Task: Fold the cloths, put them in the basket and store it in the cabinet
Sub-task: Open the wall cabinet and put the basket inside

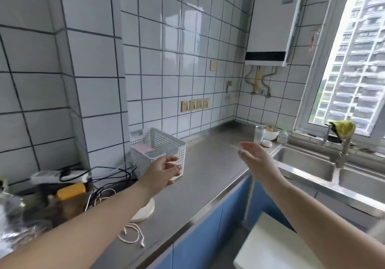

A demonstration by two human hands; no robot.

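Observation:
A white perforated basket (pixel 145 157) stands on the steel counter (pixel 208 173) against the tiled wall. Folded cloths (pixel 145 149), pink and pale green, lie inside it. My left hand (pixel 164 172) hovers just in front of the basket's near right corner, fingers loosely spread and holding nothing. My right hand (pixel 253 157) is stretched out flat above the counter, well to the right of the basket, and is empty. Blue cabinet doors (pixel 200 239) run below the counter edge.
A power strip (pixel 58 176), tangled cables, a yellow object (pixel 71 190) and a white earphone cord (pixel 133 235) crowd the left of the counter. A steel double sink (pixel 308 164) with faucet lies right, bottles and a bowl (pixel 270 134) behind it. A white stool (pixel 277 248) stands below.

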